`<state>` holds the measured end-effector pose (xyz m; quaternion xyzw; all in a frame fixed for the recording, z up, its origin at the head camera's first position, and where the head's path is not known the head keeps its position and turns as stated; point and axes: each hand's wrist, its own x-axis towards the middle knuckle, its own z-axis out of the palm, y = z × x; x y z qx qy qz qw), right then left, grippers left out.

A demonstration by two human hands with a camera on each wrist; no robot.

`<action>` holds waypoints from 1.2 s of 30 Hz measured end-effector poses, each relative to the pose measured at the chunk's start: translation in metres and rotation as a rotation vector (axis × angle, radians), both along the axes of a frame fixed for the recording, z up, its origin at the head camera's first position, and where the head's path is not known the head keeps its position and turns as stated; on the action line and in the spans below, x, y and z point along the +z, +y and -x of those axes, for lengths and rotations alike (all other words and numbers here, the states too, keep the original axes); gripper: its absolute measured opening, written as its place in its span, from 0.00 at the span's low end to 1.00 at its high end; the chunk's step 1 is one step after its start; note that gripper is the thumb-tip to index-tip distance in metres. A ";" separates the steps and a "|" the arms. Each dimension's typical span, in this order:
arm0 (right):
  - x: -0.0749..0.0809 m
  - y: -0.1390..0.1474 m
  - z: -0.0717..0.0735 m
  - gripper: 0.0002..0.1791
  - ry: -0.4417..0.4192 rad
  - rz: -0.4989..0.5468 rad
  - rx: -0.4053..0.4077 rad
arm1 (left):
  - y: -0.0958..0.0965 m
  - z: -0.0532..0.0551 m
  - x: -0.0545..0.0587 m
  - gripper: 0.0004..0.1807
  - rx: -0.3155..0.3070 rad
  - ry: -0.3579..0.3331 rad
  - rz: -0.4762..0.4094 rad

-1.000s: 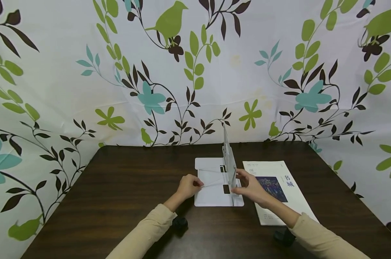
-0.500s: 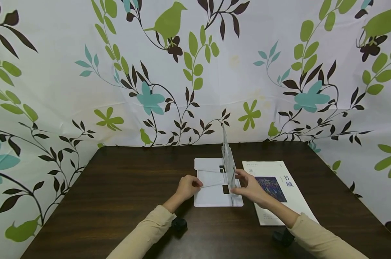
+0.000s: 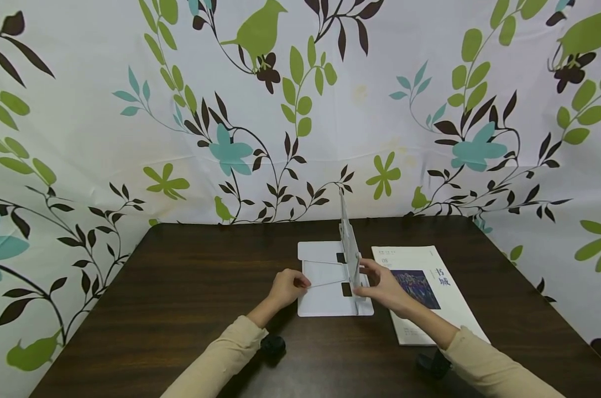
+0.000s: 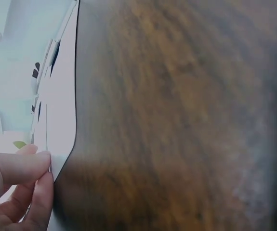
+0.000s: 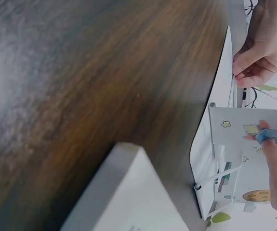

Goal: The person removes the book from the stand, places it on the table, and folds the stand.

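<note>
Bookstand (image 3: pixel 330 271) sits short of the far edge of the desk (image 3: pixel 220 265), its near-upright panel (image 3: pixel 349 243) running toward that edge, nearer the right hand (image 3: pixel 387 288) gripping it; left hand (image 3: pixel 286 286) pinches a wire (image 3: pixel 327 284) by the base's (image 3: pixel 325 304) left edge.

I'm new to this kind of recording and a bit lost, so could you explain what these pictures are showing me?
Sure. There's no machine, only a person working with a bare left hand and right hand. The wide picture is taken from the person's head; the other two come from each wrist, so they look tilted. On the dark table are a white-covered book and a white folding stand: its base lies flat, its panel stands up. The left hand pinches a thin wire at the base; the right hand holds the panel.
</note>
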<state>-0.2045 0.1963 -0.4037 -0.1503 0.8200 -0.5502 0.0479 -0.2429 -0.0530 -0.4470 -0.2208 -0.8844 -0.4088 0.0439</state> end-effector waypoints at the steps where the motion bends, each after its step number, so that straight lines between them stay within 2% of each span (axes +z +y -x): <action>1: 0.000 -0.001 0.000 0.37 0.001 0.003 -0.002 | -0.001 -0.001 0.001 0.04 -0.002 -0.007 -0.003; 7: 0.001 -0.006 0.000 0.37 0.022 0.000 0.002 | -0.010 -0.006 0.002 0.07 -0.035 -0.056 -0.003; 12: 0.003 -0.013 -0.002 0.34 0.054 -0.032 -0.008 | -0.022 -0.011 0.003 0.10 -0.096 -0.091 -0.027; 16: 0.005 -0.020 -0.003 0.33 0.056 -0.056 -0.038 | -0.029 -0.019 0.009 0.10 -0.137 -0.106 -0.059; 21: 0.007 -0.030 -0.002 0.33 0.032 -0.083 -0.085 | -0.031 -0.030 0.025 0.15 -0.190 -0.122 -0.131; 25: 0.006 -0.039 -0.002 0.34 0.039 -0.119 -0.119 | -0.031 -0.040 0.047 0.21 -0.219 -0.169 -0.267; 30: 0.004 -0.050 -0.004 0.33 0.084 -0.169 -0.168 | -0.028 -0.046 0.073 0.30 -0.242 -0.276 -0.450; 33: 0.002 -0.057 -0.006 0.32 0.111 -0.180 -0.183 | -0.026 -0.048 0.081 0.34 -0.234 -0.347 -0.531; 36: 0.000 -0.062 -0.006 0.32 0.130 -0.189 -0.197 | -0.026 -0.050 0.083 0.35 -0.213 -0.399 -0.592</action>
